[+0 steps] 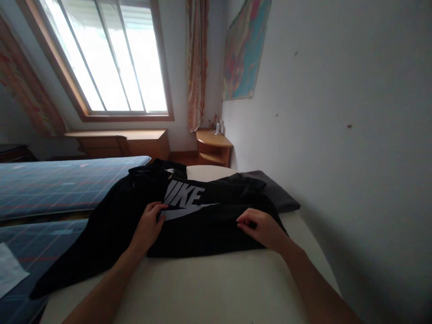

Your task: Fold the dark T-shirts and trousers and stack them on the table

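A black sweatshirt with a large grey NIKE print lies spread across a pale, round-cornered surface. One long black sleeve trails toward the lower left. Over the left end of the print is my left hand, its thumb and fingers apart, touching or just above the cloth. My right hand is over the right part of the sweatshirt, fingers curled and thumb meeting the index finger in a pinch. Whether black cloth is caught between those fingertips cannot be made out. Folds of the garment bunch up at its far edge.
A dark grey cushion-like item lies behind the sweatshirt, near the white wall. At left are blue plaid mattresses and a white sheet-like piece. Beyond stand a wooden desk and a corner shelf.
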Demonstrator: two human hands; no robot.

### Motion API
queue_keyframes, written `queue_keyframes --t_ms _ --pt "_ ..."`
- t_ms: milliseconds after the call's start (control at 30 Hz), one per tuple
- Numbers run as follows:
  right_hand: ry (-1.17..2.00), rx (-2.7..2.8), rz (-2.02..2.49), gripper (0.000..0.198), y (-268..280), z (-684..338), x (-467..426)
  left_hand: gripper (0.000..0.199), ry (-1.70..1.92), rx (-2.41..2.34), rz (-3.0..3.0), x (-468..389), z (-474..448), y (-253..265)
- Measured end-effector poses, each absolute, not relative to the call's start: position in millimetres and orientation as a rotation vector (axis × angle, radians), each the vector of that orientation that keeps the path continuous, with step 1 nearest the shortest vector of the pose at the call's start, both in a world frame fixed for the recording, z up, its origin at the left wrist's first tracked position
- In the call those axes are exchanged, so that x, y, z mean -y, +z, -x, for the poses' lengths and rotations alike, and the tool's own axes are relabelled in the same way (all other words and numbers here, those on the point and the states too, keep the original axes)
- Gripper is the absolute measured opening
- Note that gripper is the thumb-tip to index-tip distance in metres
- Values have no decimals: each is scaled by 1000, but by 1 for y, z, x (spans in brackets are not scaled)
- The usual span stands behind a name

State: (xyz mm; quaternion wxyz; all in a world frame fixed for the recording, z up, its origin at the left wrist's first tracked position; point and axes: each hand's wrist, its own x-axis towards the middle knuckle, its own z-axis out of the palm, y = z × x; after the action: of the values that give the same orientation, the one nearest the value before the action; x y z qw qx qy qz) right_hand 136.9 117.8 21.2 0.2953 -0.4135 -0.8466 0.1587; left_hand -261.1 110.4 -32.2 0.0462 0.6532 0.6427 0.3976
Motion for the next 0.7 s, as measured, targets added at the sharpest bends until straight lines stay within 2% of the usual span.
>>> queue_keyframes --t_ms 133,267,367,500,600,700 --pt "600 2562 942 24 18 -105 -98 28 1183 -2033 -2008 -112 264 -32" --pt "529 2640 932 11 11 -92 -97 23 1197 -2084 -2189 -105 249 -19" --pt "517 2602 987 11 10 -93 -100 20 1060 -1799 -2357 -91 228 -7" --pt "579 2494 1086 16 8 -99 -105 20 584 -1286 -2486 -74 206 0" --pt "632 2445 1100 20 4 -101 -108 36 467 -1196 -2520 -70 200 -2" --pt "644 2411 1105 22 0 -101 -110 25 472 -1250 -2496 -73 201 -6"
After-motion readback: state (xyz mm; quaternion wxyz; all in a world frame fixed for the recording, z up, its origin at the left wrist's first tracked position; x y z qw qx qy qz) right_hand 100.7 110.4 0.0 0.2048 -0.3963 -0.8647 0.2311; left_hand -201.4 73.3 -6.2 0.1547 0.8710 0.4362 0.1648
